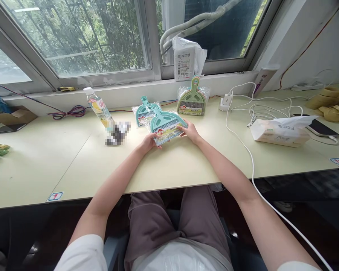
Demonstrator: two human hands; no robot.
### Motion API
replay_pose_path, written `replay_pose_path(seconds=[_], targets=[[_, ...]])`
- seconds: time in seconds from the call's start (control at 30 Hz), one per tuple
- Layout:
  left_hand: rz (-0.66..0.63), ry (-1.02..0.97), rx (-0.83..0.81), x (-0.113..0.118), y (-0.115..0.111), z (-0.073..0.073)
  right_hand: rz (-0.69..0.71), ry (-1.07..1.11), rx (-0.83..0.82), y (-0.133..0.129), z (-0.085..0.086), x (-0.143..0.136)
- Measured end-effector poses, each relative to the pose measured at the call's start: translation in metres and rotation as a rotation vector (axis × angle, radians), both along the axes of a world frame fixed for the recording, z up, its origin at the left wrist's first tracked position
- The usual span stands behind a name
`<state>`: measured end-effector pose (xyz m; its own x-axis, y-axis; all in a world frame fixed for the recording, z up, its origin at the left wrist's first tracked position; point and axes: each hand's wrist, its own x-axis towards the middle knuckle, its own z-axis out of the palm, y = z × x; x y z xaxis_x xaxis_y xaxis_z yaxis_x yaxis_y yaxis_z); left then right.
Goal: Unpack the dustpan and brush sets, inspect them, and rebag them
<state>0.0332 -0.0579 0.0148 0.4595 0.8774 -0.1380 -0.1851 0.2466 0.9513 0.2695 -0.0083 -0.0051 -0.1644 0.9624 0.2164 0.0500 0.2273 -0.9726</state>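
Observation:
A teal mini dustpan and brush set (167,126) in clear wrapping is held up off the table between my two hands, tilted a little. My left hand (149,143) grips its lower left corner, and my right hand (190,131) pinches its right edge. Just behind it another teal dustpan set (143,113) lies in its plastic, partly covered by the held one. Farther back, a green dustpan set (192,99) leans against the window ledge, with more edges showing behind it.
A drink bottle (98,107) stands left, beside a blurred dark item (117,133). A tissue pack (281,131), a phone (322,127), white cables (252,158) and a charger (225,102) lie right. A wrapped white box (186,62) sits on the sill. The table's front edge (169,188) runs before my lap.

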Motion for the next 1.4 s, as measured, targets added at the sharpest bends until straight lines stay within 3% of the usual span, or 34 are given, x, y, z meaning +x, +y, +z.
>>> replay_pose_path(seconds=[0.33, 0.57, 0.83, 1.07, 1.23, 1.4], targets=[[-0.01, 0.028, 0.03, 0.001, 0.001, -0.006, -0.108, 0.105, -0.044, 0.001, -0.005, -0.007], [0.273, 0.058, 0.133, 0.01, -0.001, -0.006, -0.165, 0.179, -0.107, 0.0, -0.007, -0.008], [0.133, 0.115, 0.299, 0.011, -0.009, -0.006, -0.277, 0.217, -0.145, 0.0, -0.006, -0.006], [0.378, 0.214, 0.268, 0.016, -0.006, -0.011, -0.243, 0.158, -0.155, -0.001, -0.006, -0.009], [0.391, 0.244, 0.167, 0.01, 0.002, -0.01, -0.176, 0.145, -0.138, 0.0, -0.007, -0.008], [0.411, 0.232, 0.191, 0.008, 0.003, -0.011, -0.147, 0.083, -0.133, 0.0, -0.005, -0.006]])
